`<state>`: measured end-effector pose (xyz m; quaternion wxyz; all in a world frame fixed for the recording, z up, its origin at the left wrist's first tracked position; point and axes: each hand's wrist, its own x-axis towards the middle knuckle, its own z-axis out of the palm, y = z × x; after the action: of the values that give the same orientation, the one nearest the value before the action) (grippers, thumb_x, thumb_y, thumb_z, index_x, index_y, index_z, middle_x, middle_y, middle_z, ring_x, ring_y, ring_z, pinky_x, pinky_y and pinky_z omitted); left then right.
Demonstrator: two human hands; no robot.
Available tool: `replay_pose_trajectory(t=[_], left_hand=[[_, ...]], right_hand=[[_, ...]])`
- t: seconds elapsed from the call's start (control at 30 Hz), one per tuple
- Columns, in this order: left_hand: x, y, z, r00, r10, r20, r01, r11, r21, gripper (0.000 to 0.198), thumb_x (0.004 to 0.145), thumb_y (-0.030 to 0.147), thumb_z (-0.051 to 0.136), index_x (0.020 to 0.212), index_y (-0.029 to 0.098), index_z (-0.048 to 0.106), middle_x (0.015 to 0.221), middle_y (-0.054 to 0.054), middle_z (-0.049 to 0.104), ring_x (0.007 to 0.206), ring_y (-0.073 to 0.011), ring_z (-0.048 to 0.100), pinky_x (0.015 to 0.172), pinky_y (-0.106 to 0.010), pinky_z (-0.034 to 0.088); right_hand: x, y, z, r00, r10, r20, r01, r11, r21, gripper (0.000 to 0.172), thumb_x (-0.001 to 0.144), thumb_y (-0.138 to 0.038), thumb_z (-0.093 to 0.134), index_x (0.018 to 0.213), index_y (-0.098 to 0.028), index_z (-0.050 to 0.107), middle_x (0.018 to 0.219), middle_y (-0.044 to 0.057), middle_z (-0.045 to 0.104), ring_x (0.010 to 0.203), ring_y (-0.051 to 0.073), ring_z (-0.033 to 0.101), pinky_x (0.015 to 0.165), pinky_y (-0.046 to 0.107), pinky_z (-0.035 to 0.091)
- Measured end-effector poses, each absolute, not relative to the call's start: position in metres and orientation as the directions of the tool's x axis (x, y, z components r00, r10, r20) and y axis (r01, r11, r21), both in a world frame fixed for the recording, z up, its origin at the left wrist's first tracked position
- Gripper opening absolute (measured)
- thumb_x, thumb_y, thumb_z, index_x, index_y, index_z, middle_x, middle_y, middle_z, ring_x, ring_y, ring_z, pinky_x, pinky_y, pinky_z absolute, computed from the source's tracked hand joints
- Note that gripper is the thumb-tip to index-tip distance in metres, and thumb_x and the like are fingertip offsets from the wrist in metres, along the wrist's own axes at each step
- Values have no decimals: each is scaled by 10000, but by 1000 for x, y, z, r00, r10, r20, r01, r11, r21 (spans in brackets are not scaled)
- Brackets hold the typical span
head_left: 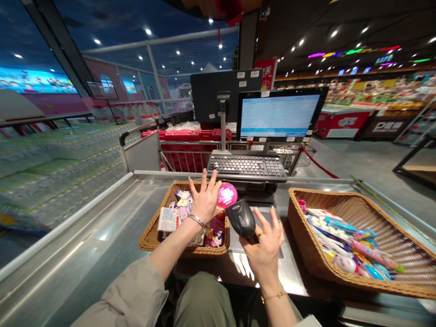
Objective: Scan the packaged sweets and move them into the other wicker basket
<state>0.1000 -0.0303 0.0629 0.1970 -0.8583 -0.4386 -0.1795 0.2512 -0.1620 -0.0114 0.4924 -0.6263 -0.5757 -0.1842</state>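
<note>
My left hand (205,202) is over the near basket (146,238), its thumb and index finger around the edge of a round pink-lidded tub (227,195). Its other fingers are spread upward. A black handheld barcode scanner (241,219) is in my right hand (267,247), its head close to the tub's lower edge. The scanner's handle is mostly hidden by that hand, whose fingers point up and outward. Under my left hand, the wicker basket holds small packets and a white printed box (168,220).
A larger wicker basket (296,236) on the right contains toothbrush-like packs and small colourful items. Behind the metal counter (112,222) stand a keyboard (247,165), a lit monitor (279,113) and a dark second screen (207,97). A shopping trolley (184,156) is beyond them.
</note>
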Motion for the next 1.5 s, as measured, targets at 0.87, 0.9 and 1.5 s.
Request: replay_pose_trajectory(t=[0.87, 0.9, 1.5], left_hand=[[110, -36, 68, 568, 661, 491, 808, -561, -179, 885, 705, 571, 752, 1437, 170, 458, 1619, -131, 114, 1491, -409, -46, 1087, -770, -98], [112, -36, 68, 570, 659, 491, 806, -565, -177, 887, 704, 575, 752, 1436, 169, 459, 1619, -133, 113, 1492, -408, -47, 1087, -769, -101], [141, -46, 76, 610, 604, 513, 759, -632, -159, 944, 650, 578, 795, 1433, 173, 460, 1607, -170, 164, 1491, -417, -23, 1089, -774, -69]], right_hand=[[257, -169, -2, 350, 492, 797, 875, 132, -466, 159, 785, -278, 662, 924, -209, 694, 1299, 98, 631, 1415, 355, 342, 1096, 645, 262], [259, -170, -2, 352, 492, 796, 875, 129, -466, 157, 788, -280, 661, 924, -208, 694, 1301, 100, 630, 1416, 355, 340, 1095, 643, 264], [284, -183, 2, 408, 429, 806, 880, 48, -472, 203, 839, -304, 631, 977, -168, 690, 1267, 128, 637, 1401, 347, 364, 1095, 623, 297]])
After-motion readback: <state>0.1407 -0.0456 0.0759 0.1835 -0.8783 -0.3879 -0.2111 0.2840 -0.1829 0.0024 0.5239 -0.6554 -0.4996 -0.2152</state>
